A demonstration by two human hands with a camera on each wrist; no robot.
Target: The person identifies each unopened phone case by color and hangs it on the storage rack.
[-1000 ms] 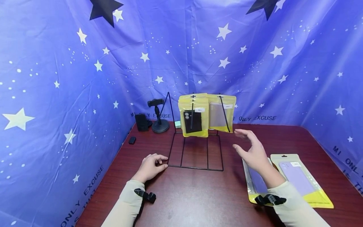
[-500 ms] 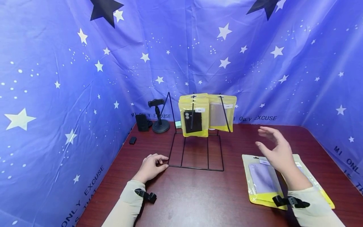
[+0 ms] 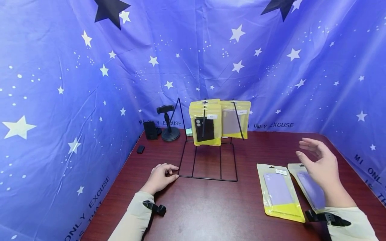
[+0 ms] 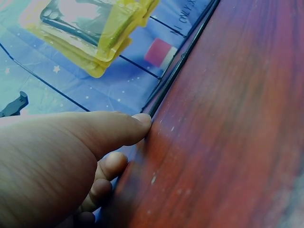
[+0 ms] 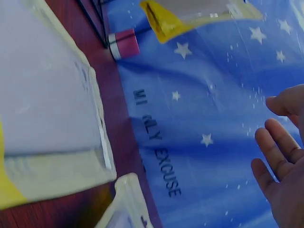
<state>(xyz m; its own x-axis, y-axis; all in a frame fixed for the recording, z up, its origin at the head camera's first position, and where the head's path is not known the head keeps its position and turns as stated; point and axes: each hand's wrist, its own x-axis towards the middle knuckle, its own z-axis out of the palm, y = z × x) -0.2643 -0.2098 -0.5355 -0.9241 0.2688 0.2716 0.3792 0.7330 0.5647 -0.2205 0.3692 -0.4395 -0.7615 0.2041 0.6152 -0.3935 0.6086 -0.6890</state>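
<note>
My left hand [image 3: 161, 175] rests on the table at the front left corner of a black wire display rack [image 3: 208, 178], pinching the wire there between thumb and forefinger. In the left wrist view the thumb [image 4: 130, 127] lies against that bar. From the rack's hooks hang yellow-edged pouches: a stack with a black phone case [image 3: 210, 131] in front, and a pouch with a pale purple case [image 3: 230, 123]. On the right, two pouches with purple phone cases lie flat, a nearer-left pouch [image 3: 278, 190] and a right pouch [image 3: 310, 187]. My right hand [image 3: 322, 167] hovers over the latter, fingers apart, holding nothing.
Behind the rack on the left stand a black phone stand [image 3: 170, 133] and a dark upright block [image 3: 150, 130]. A small black object [image 3: 140, 149] lies near the left table edge. A starry blue curtain [image 3: 193, 50] surrounds the table.
My right hand has moved rightward from beside the hanging pouches, across the left flat pouch, to above the right one. The left hand stays at the rack corner.
</note>
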